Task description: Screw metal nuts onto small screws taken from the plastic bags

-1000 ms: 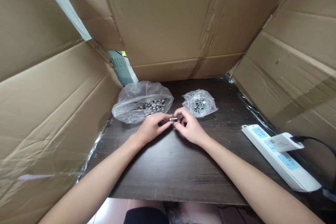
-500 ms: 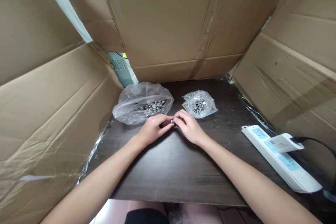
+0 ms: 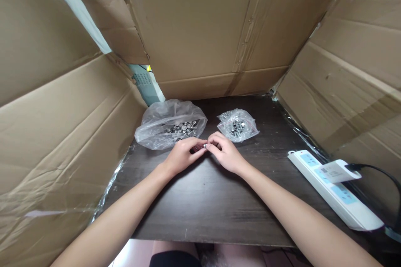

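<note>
My left hand (image 3: 185, 153) and my right hand (image 3: 226, 152) meet over the middle of the dark table (image 3: 203, 200). Between their fingertips they pinch one small shiny metal piece (image 3: 205, 146); its exact kind is too small to make out. Just behind my left hand lies a clear plastic bag (image 3: 150, 131), its mouth spread wide, with many round-headed metal parts (image 3: 184, 127) inside. Beyond my right hand sits a smaller zip bag (image 3: 250, 127) holding small metal screws (image 3: 238, 127).
A white power strip (image 3: 338, 192) with a plugged-in white adapter (image 3: 340, 171) and black cable lies at the right. Cardboard walls (image 3: 206, 25) enclose the table at the back and both sides. The table's front edge runs above my legs.
The fingers of my right hand have shifted slightly around the small metal piece. Both hands stay in the same place, and the bags have not moved.
</note>
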{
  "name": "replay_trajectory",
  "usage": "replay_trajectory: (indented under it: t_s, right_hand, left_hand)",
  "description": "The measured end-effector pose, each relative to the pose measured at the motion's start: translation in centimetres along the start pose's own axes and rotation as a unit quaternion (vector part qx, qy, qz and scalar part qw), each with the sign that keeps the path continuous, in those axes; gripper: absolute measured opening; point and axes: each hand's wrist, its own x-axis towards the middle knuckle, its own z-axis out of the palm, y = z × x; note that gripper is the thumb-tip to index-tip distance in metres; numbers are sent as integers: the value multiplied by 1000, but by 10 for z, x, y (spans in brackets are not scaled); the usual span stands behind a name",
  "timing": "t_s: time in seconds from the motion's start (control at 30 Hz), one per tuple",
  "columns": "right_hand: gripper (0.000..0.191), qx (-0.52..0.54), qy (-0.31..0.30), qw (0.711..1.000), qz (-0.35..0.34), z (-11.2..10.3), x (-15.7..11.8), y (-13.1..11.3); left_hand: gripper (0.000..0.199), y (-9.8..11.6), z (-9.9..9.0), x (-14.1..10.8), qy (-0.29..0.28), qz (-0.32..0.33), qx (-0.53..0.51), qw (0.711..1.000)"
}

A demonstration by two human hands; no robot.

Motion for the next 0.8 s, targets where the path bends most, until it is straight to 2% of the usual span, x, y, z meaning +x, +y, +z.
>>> replay_trajectory:
  t_s: [0.23, 0.43, 0.5, 0.57, 0.63, 0.67, 0.73, 0.8]
  right_hand:
    - [16, 11, -1, 1000, 3, 0, 0, -1]
    - [25, 28, -5, 999, -14, -3, 1, 0]
    - [25, 31, 3, 999, -16, -2, 2, 1]
    - [25, 34, 37, 999, -8, -2, 3, 3]
    - [26, 37, 75, 996, 4, -1, 4, 5]
    - [27, 36, 86, 996, 8, -1, 4, 5]
    - [28, 25, 94, 995, 4, 0, 4, 5]
    - [28, 7, 100, 995, -2, 2, 2, 3]
  left_hand:
    - [21, 0, 1, 0, -2, -16, -23, 1000]
    - [23, -1, -1, 2, 17, -27, -2, 999]
    - [21, 1, -4, 3, 21, 6, 20, 1000]
    - [20, 7, -8, 2, 28, 76, 62, 995]
    - [39, 13, -11, 1, 40, 152, 110, 981]
    - [45, 16, -11, 1, 50, 170, 128, 976]
    - [40, 19, -12, 1, 64, 151, 150, 975]
    - [22, 19, -10, 1, 64, 91, 160, 981]
